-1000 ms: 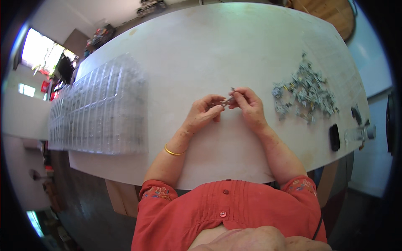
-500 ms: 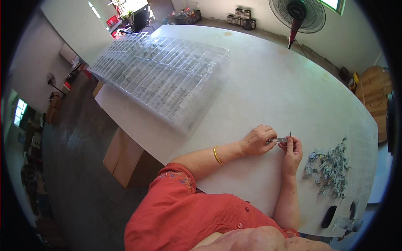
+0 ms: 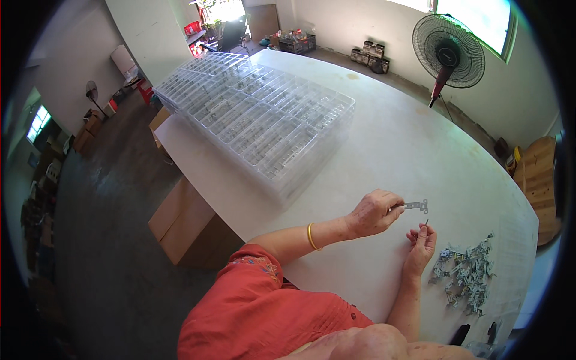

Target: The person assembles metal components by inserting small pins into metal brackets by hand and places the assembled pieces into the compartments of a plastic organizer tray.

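Observation:
My left hand [image 3: 375, 213] is closed on one end of a flat grey metal hinge part [image 3: 415, 206], which has holes and a T-shaped end that points to the right. Just below that end, my right hand [image 3: 421, 243] pinches a thin dark screw-like pin [image 3: 426, 222] that stands upright from the fingertips. The pin and the hinge part are apart. To the right of my right hand lies a loose pile of small metal hinge parts [image 3: 465, 273], some with yellowish bits.
Stacked clear plastic compartment trays [image 3: 258, 114] with rows of small parts stand on the white table [image 3: 384, 144] at the far left. Dark objects [image 3: 460, 335] lie near the front right edge. A cardboard box [image 3: 186, 222] is left of the table; a fan [image 3: 447, 57] stands behind it.
My right hand has come away from the hinge part and now sits below it with the pin. The hinge part's T-shaped end is now exposed. The head view has shifted.

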`<state>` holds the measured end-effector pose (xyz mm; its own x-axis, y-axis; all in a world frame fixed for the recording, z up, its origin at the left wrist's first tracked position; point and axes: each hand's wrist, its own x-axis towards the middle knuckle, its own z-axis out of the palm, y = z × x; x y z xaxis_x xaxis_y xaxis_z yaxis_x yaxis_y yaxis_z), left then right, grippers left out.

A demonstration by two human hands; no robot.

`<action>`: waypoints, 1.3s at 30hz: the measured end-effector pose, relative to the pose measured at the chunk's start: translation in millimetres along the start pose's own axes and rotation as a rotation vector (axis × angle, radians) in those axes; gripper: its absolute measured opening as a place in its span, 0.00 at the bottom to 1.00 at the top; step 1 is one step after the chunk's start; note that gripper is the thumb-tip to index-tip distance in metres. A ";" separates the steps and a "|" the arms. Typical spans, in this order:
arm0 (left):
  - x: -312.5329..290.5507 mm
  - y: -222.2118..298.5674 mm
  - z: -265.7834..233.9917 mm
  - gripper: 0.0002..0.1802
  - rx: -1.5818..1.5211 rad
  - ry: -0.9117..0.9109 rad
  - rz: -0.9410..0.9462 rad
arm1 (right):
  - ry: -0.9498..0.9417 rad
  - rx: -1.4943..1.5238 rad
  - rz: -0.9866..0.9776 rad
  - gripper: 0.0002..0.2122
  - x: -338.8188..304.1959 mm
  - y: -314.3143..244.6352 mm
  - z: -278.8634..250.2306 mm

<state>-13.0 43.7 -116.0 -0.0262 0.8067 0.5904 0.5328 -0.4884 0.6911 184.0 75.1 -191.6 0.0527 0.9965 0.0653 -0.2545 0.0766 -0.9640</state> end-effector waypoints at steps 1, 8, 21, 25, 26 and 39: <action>3.2 8.0 -11.2 0.06 -0.001 0.043 0.028 | -0.012 -0.013 0.000 0.07 0.9 1.3 -1.3; 15.1 33.7 -135.6 0.08 0.342 0.334 0.155 | -0.052 -0.036 0.008 0.06 2.4 4.6 1.5; -2.0 -65.2 -370.3 0.09 0.750 0.587 -0.508 | -0.089 -0.103 -0.021 0.06 0.5 3.5 3.7; -0.3 -85.8 -384.0 0.11 0.892 0.497 -0.582 | -0.104 -0.142 -0.046 0.06 0.6 5.6 2.0; 0.8 -89.9 -385.6 0.12 0.950 0.472 -0.617 | -0.111 -0.156 -0.044 0.06 0.6 5.9 1.7; 5.6 -120.4 -397.6 0.11 1.133 0.282 -0.674 | -0.137 -0.148 -0.033 0.06 -0.7 5.5 1.9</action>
<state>-413.6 -25.2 -30.0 -0.6565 0.6167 0.4343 0.7438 0.6250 0.2368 180.7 74.9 -196.4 -0.0761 0.9896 0.1222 -0.1096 0.1135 -0.9875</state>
